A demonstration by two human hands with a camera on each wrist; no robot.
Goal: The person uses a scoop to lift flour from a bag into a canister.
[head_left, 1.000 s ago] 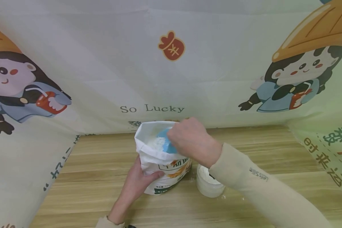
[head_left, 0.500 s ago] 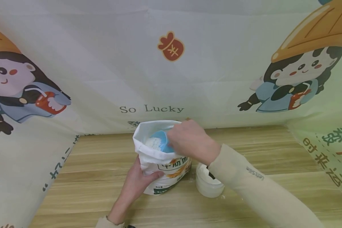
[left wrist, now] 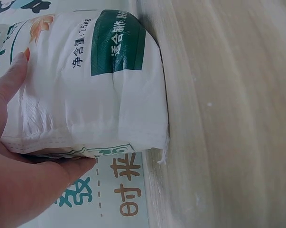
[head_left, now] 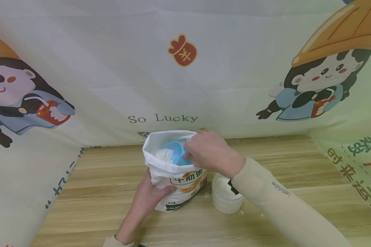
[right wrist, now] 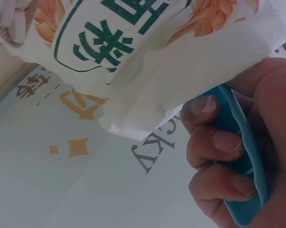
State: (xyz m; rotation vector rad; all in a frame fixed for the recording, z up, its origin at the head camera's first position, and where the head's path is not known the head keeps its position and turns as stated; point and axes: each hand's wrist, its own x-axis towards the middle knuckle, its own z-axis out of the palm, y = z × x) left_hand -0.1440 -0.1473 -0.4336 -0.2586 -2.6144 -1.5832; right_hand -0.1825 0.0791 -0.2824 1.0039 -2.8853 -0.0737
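A white flour bag (head_left: 160, 175) with green print stands with its top open on the table. My left hand (head_left: 148, 193) holds its near left side, thumb across the front; in the left wrist view the fingers reach around the bag's edge. Over the bag's mouth, my right hand (head_left: 214, 152) grips the handle of a blue scoop (head_left: 180, 154). White flour (head_left: 165, 155) lies at the scoop's bowl. The right wrist view shows several fingers curled round the blue handle (right wrist: 247, 190); the bag's rim hides the scoop's bowl there.
A clear round tub (head_left: 227, 206) holding white flour stands right of the bag, partly under my right sleeve (head_left: 284, 202). Specks of flour lie beside it on the wood-grain table (head_left: 105, 181). A printed cloth (head_left: 126, 68) hangs behind and at both sides.
My right hand has drawn slightly right with the scoop, and more of the scoop's blue bowl shows in the bag's mouth. My left hand keeps its hold on the bag.
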